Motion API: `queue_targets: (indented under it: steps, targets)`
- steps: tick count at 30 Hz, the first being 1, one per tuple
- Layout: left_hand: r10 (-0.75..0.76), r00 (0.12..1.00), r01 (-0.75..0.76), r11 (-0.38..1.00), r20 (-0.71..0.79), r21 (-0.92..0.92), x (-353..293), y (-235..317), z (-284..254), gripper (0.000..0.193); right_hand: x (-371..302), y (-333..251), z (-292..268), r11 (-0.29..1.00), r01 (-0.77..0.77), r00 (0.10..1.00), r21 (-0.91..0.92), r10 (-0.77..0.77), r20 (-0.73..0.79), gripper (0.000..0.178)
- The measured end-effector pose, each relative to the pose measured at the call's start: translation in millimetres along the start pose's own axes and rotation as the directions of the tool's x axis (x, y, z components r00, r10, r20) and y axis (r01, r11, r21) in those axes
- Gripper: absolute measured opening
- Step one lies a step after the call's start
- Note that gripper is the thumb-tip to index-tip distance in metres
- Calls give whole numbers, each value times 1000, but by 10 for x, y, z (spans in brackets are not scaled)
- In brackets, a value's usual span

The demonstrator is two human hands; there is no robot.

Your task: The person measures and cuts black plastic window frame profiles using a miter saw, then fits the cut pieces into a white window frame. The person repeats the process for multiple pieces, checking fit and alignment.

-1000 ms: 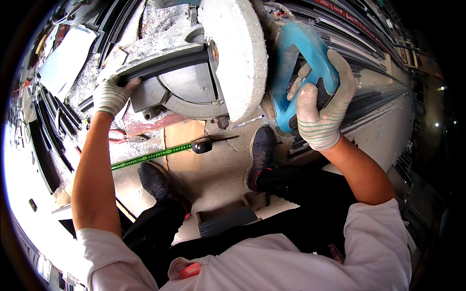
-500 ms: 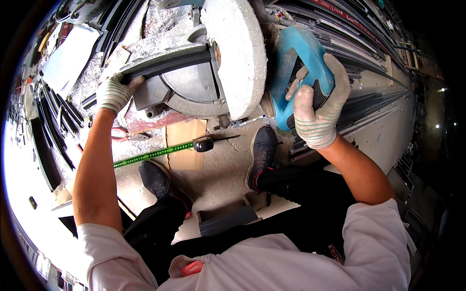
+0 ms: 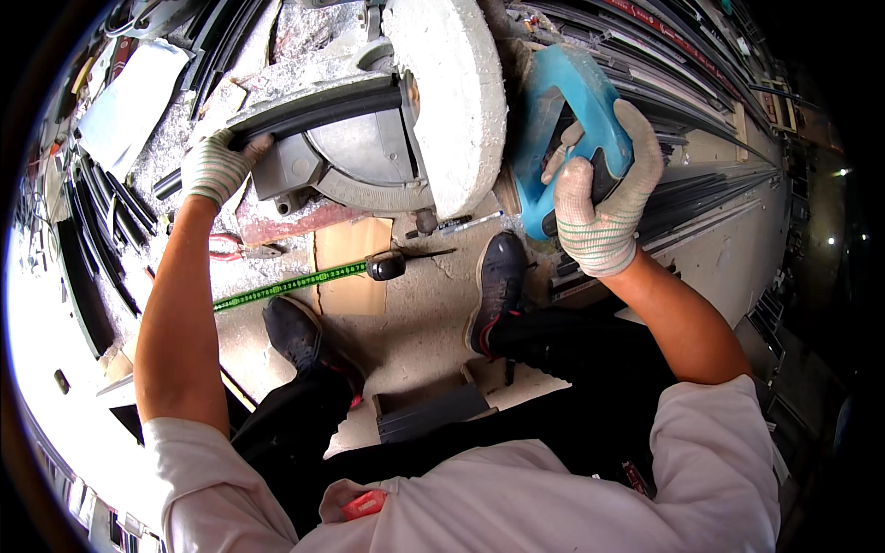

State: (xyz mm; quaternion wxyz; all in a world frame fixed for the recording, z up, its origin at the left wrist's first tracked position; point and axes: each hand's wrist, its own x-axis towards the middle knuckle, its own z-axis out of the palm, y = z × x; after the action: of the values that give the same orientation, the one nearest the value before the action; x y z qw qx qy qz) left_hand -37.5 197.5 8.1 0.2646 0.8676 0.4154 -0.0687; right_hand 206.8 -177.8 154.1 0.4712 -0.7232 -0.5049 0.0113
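A miter saw stands on the floor ahead of me, its round guard [image 3: 452, 111] coated in pale dust. My right hand [image 3: 608, 207], in a white glove with green stripes, is wrapped round the saw's teal handle [image 3: 564, 69], with fingers through the loop. A long black profile bar [image 3: 323, 112] lies across the grey saw base [image 3: 364, 152], against the fence. Its left part is in my gloved left hand [image 3: 218, 170], thumb over the top, and its end sticks out past the hand. The guard hides the blade and the bar's right end.
A green tape measure [image 3: 385, 265] lies extended over cardboard [image 3: 355, 300] by my shoes. Red-handled pliers [image 3: 241, 249] rest near the saw base. Black profile offcuts [image 3: 111, 207] and a white sheet [image 3: 134, 106] are on the left; long profiles [image 3: 710, 189] are stacked to the right.
Both hands keep their grips on the bar and the saw handle. The view has shifted very slightly; the bar and saw stay in place relative to each other.
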Motion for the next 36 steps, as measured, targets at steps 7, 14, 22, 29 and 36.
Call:
queue_targets:
  steps: [7, 14, 22, 29, 36]
  targets:
    - [32, 999, -31, 999, -28, 12, 28, -75, 43, 57, -43, 10, 14, 1000, -12, 1000, 16, 12, 5, 64]
    - [22, 999, -21, 998, -23, 51, 55, -115, 66, 66, -174, 57, 73, 998, 18, 1000, 68, -18, 2, 69]
    - [53, 997, -51, 998, -53, 39, 67, -166, 92, 65, -281, 113, 84, 997, 74, 995, 15, -75, 68, 75]
    - [60, 998, -59, 998, -30, 34, 124, -208, 117, 70, -196, 60, 70, 999, 41, 999, -17, -41, 25, 72]
    - [-10, 1000, 8, 995, 13, 95, 60, -153, 82, 74, 740, -373, -162, 984, -127, 992, -126, 129, 12, 54]
